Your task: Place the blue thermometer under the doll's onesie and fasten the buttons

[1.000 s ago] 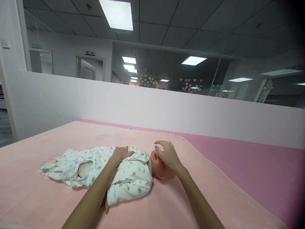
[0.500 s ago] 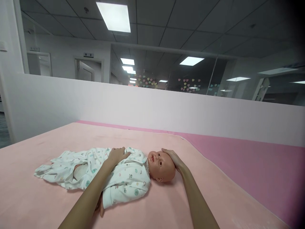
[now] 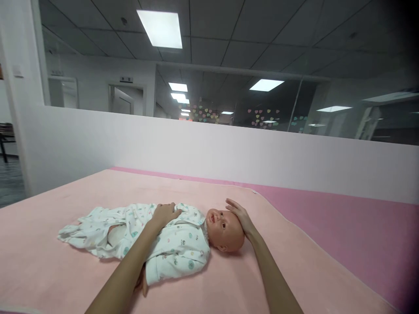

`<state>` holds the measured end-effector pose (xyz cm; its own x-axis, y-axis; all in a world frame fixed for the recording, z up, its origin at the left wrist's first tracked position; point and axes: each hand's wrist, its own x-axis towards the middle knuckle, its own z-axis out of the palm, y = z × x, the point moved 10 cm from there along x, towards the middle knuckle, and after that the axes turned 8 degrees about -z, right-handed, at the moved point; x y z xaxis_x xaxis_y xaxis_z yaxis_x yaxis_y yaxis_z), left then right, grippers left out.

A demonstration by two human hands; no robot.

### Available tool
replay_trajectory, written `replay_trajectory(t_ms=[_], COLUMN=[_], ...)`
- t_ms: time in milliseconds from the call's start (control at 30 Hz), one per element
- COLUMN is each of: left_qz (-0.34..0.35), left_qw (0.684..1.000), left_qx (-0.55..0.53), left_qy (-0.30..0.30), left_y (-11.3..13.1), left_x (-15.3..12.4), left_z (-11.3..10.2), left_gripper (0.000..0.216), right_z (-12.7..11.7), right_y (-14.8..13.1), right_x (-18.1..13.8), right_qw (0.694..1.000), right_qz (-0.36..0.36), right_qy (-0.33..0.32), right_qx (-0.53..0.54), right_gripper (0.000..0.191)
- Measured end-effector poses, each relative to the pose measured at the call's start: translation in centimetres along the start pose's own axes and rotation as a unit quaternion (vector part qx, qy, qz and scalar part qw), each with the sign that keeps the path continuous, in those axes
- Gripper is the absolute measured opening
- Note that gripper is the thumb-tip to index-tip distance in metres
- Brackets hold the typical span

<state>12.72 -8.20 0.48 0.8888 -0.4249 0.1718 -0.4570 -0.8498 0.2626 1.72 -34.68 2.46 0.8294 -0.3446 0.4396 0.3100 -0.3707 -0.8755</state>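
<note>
Baby doll [image 3: 196,237], in printed white garment, lies face-up on pink blanket [image 3: 49,270], head toward 3 o'clock. Left hand [image 3: 165,213] rests flat, fingers open, on chest. Right hand [image 3: 240,214] cups crown, grasping nothing.

An office: grid ceiling with panel lights [image 3: 160,28], glass partitions [image 3: 268,102], low white divider wall [image 3: 209,150]

A light pink plush blanket [image 3: 255,279] covers the bench, with a darker pink sheet [image 3: 343,226] exposed on the right. Behind runs a low white partition wall [image 3: 209,150], glass panes above it, bright ceiling light panels [image 3: 160,28] overhead.
</note>
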Motion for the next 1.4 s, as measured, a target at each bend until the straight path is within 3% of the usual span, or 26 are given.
replay_trajectory(t_ms=[133, 200, 300, 367, 533, 667, 733, 900, 1067, 1267, 1400], left_qz=[-0.003, -0.006, -0.010, -0.009, -0.005, -0.007, -0.008, -0.009, -0.011, -0.016, -0.017], left_qw=[1.000, 1.000, 1.000, 1.000, 1.000, 1.000, 1.000, 1.000, 1.000, 1.000, 1.000], left_qx=[0.011, 0.015, 0.013, 0.008, -0.004, -0.009, -0.011, -0.017, -0.018, -0.015, -0.013], left_qy=[0.010, 0.013, 0.014, 0.014, 0.012, 0.009, 0.008, 0.007, 0.003, 0.002, 0.001], left_y=[0.2, 0.2, 0.1, 0.1, 0.1, -0.1, -0.2, -0.1, 0.0, -0.1, -0.2], left_x=[-0.1, -0.1, -0.1, -0.1, -0.1, 0.1, 0.1, -0.1, -0.3, -0.2, -0.1], left_z=[-0.5, -0.6, -0.6, -0.6, -0.4, -0.2, -0.2, -0.4, -0.6, -0.4, -0.3], left_gripper=[0.046, 0.045, 0.045, 0.045, 0.043, 0.045, 0.046, 0.047, 0.045, 0.044, 0.044], right_z=[-1.0, -0.2, 1.9, 2.4, 2.4, 0.6, 0.3, 2.6, 2.6, 1.1, 2.5], right_y=[-0.6, -0.3, 0.4, 0.5, 0.6, 1.4, 1.5, 0.4, -0.2, 0.3, 0.7], right_x=[0.7, 0.5, -0.6, -1.3, -1.0, -0.2, -0.3, -1.8, -1.7, -0.7, -1.4], right_qw=[0.997, 0.999, 0.993, 0.989, 0.990, 0.995, 0.994, 0.986, 0.988, 0.995, 0.988], right_qz=[-0.046, -0.019, 0.057, 0.081, 0.063, 0.051, 0.057, 0.097, 0.085, 0.051, 0.085], right_qy=[0.055, 0.017, -0.090, -0.112, -0.094, 0.004, 0.024, -0.089, -0.081, -0.010, -0.082], right_qx=[0.021, 0.036, 0.056, 0.060, 0.082, 0.090, 0.087, 0.101, 0.097, 0.087, 0.100], right_gripper=[0.045, 0.041, 0.039, 0.041, 0.036, 0.036, 0.036, 0.034, 0.033, 0.034, 0.035])
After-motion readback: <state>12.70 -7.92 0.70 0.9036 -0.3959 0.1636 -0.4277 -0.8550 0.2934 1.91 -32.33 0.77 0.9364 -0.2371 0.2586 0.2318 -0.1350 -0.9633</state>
